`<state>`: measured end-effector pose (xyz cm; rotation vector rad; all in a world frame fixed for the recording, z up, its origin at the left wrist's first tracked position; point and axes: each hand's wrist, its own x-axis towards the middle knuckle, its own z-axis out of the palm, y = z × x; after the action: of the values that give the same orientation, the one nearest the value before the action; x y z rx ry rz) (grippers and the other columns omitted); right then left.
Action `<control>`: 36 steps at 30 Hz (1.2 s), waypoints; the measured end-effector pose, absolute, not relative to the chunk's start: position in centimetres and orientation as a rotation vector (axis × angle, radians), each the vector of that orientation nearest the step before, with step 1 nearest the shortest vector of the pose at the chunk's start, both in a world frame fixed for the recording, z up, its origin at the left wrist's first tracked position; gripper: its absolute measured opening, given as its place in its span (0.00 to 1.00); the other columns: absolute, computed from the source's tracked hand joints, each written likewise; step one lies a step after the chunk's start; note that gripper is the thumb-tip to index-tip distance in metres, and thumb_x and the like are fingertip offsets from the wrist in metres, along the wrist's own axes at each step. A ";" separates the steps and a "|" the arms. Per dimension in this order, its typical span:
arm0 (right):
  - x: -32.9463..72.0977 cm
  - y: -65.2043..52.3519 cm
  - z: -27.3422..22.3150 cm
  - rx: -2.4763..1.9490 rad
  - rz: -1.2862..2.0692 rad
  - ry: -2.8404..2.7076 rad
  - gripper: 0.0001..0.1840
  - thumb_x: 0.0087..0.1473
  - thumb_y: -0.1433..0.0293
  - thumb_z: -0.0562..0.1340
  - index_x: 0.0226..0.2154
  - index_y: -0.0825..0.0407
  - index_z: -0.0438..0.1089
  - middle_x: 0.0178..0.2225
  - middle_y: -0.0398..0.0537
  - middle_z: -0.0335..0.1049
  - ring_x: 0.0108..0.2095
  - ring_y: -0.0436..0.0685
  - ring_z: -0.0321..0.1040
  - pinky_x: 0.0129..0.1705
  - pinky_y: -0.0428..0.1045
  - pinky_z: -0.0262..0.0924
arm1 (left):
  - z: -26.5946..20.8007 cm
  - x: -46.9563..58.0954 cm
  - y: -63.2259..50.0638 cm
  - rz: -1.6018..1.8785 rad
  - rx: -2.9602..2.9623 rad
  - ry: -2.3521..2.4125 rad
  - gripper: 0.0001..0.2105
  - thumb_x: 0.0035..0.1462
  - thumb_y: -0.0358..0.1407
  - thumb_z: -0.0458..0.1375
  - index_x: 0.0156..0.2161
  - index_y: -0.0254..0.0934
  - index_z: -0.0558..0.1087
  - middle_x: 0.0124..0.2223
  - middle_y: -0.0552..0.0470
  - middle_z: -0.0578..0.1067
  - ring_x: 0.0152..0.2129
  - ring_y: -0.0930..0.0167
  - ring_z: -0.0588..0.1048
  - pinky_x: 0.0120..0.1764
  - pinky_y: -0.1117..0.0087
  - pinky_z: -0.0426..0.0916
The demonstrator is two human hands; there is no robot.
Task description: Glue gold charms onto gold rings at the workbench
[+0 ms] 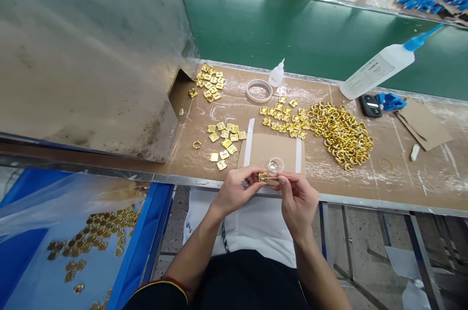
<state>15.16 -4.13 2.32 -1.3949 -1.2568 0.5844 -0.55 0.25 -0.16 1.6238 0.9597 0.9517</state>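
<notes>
Between the fingertips of my left hand (pixel 237 189) is a gold ring (pixel 262 177) with a square face. My right hand (pixel 300 199) pinches a thin stick (pixel 272 177), whose tip reaches the ring. Just beyond my fingers, a small clear round dish (pixel 277 164) rests on a cardboard pad (pixel 276 146) with white tape strips down its sides. Square gold pieces (pixel 226 143) lie loose to the left of the pad. Behind it are rows of gold rings (pixel 281 117), and a large heap of gold rings (pixel 341 137) lies at its right.
A metal housing (pixel 91 56) stands at the left. Behind the pad are a tape roll (pixel 259 99) and a small white bottle (pixel 277 74). A large blue-tipped bottle (pixel 378 72) leans at the right. A blue bin (pixel 141 246) with gold pieces sits below left. A green conveyor belt (pixel 292 32) runs behind.
</notes>
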 end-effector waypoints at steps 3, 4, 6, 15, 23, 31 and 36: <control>14.9 -4.0 2.1 -1.385 0.550 -1.280 0.05 0.64 0.70 0.63 0.36 0.50 0.76 0.32 0.45 0.82 0.23 0.52 0.77 0.25 0.45 0.74 | -0.1 -0.6 0.3 0.968 1.620 0.941 0.10 0.61 0.35 0.62 0.45 0.33 0.78 0.29 0.52 0.78 0.24 0.74 0.74 0.28 0.77 0.70; 14.8 -4.0 2.1 -1.384 0.544 -1.282 0.06 0.64 0.69 0.63 0.35 0.51 0.76 0.31 0.46 0.82 0.23 0.52 0.78 0.25 0.45 0.74 | -0.1 -0.6 0.3 0.972 1.618 0.937 0.10 0.61 0.35 0.62 0.45 0.33 0.78 0.29 0.52 0.78 0.24 0.74 0.74 0.29 0.77 0.70; 14.8 -4.0 2.2 -1.385 0.540 -1.283 0.07 0.64 0.68 0.63 0.34 0.51 0.75 0.31 0.46 0.82 0.23 0.52 0.78 0.25 0.45 0.74 | -0.1 -0.6 0.3 0.969 1.614 0.936 0.10 0.61 0.34 0.62 0.45 0.32 0.78 0.28 0.52 0.78 0.24 0.74 0.74 0.29 0.76 0.70; 14.7 -3.9 2.3 -1.388 0.487 -1.327 0.10 0.65 0.65 0.63 0.33 0.50 0.75 0.29 0.45 0.81 0.21 0.52 0.76 0.24 0.45 0.72 | 0.0 -0.6 0.2 0.965 1.591 0.940 0.10 0.60 0.34 0.62 0.45 0.33 0.78 0.29 0.51 0.79 0.24 0.74 0.75 0.29 0.76 0.71; 14.8 -3.9 2.2 -1.414 0.469 -1.381 0.08 0.65 0.67 0.63 0.33 0.50 0.75 0.28 0.45 0.81 0.25 0.54 0.79 0.26 0.46 0.74 | -0.2 -0.5 0.2 0.960 1.594 0.952 0.10 0.61 0.36 0.62 0.45 0.33 0.78 0.30 0.51 0.79 0.24 0.73 0.75 0.29 0.75 0.71; 14.9 -3.8 2.4 -1.431 0.469 -1.413 0.10 0.66 0.66 0.62 0.33 0.50 0.75 0.28 0.45 0.81 0.25 0.54 0.79 0.26 0.45 0.73 | -0.1 -0.6 0.2 0.970 1.607 0.949 0.09 0.61 0.36 0.62 0.45 0.34 0.78 0.30 0.51 0.79 0.24 0.74 0.75 0.29 0.76 0.71; 14.8 -3.8 2.5 -1.424 0.474 -1.418 0.11 0.66 0.65 0.62 0.33 0.50 0.75 0.27 0.44 0.80 0.24 0.53 0.77 0.25 0.45 0.72 | -0.2 -0.6 0.2 0.969 1.598 0.956 0.10 0.61 0.36 0.62 0.45 0.34 0.79 0.30 0.51 0.79 0.24 0.73 0.75 0.29 0.75 0.71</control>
<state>14.84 -3.77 2.51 -1.4239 -1.4177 0.4743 -0.57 0.16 -0.17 1.5984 0.9558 0.9689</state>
